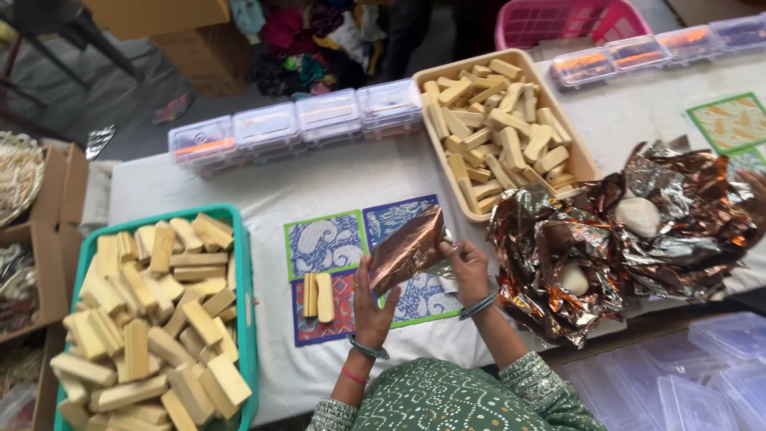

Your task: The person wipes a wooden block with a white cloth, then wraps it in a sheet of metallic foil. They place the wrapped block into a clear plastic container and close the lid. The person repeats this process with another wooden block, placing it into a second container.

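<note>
Both my hands hold a copper-coloured foil-wrapped bar [407, 249] up over the table's near middle. My left hand [371, 307] grips its lower left end, palm facing the bar. My right hand [467, 270] pinches the right end where the foil folds. Below lie patterned cloth mats [327, 239] in blue, green and red. Two bare tan bars [317, 296] rest side by side on the mats, just left of my left hand.
A teal tray [243, 271] of tan bars sits at the left. A beige tray [581, 156] of bars stands at back right. Crumpled copper foil sheets [606, 239] pile at the right. Clear lidded boxes [295, 124] line the far edge; empty clear boxes [702, 383] sit at lower right.
</note>
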